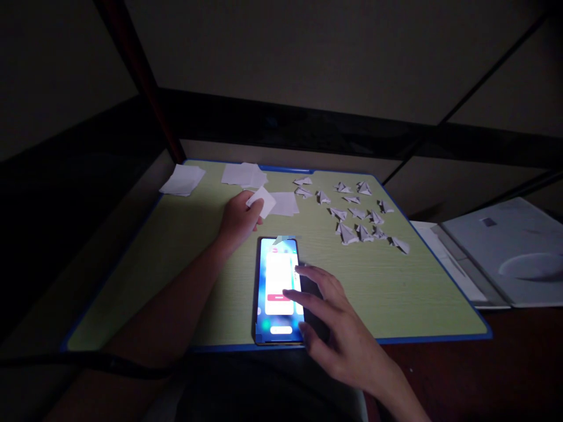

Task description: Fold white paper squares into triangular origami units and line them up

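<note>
My left hand is closed, its thumb pinching a small piece of white paper above the table. Over the lit screen of a smartphone my right hand reaches in from the right, fingers apart and nothing held. Its fingertips hover at or touch the screen; I cannot tell which. The phone lies near the table's front edge. Just beyond the left hand lie loose white sheets. Several small folded paper shapes, like little planes, are spread on the right of the table.
The green table has a blue edge. Paper stacks lie at its back left and back middle. A wall stands behind. To the right, an open white box rests beside the table. A dark cable crosses the lower left.
</note>
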### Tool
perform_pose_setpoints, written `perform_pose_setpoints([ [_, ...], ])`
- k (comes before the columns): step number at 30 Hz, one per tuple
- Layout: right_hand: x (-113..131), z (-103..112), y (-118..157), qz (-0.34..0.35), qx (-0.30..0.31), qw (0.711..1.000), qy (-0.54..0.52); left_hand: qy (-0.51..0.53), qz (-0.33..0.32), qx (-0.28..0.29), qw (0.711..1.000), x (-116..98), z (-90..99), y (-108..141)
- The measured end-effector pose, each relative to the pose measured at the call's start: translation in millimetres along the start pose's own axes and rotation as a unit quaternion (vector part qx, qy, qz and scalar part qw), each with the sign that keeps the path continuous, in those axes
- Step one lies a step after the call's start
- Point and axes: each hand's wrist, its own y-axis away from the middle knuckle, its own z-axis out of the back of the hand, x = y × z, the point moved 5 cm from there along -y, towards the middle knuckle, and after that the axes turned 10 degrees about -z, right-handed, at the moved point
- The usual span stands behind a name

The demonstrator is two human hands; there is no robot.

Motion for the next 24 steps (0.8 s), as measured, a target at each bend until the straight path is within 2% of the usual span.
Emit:
perform_pose_setpoints([
  [3,-2.5,-0.9,-0.5,-0.004,-0.007,1.0,0.013,0.0,0.0,0.0,1.0,0.9,-0.4,-0.3],
  [9,-1.8,2.2,1.6,-0.004,-0.033,0.999,-0.03,0.005,0.001,-0.003,1.0,1.3,-0.8,-0.5],
  [18,27.6,-12.1,-10.5,0.042,0.027,0.998,0.024,0.003,0.0,-0.011,1.0,1.7,0.5,-1.0],
  [24,31.5,-8.7,-11.7,0.059,0.022,0.997,0.033,0.0,0.008,-0.011,1.0,-2.1,2.2,0.5],
])
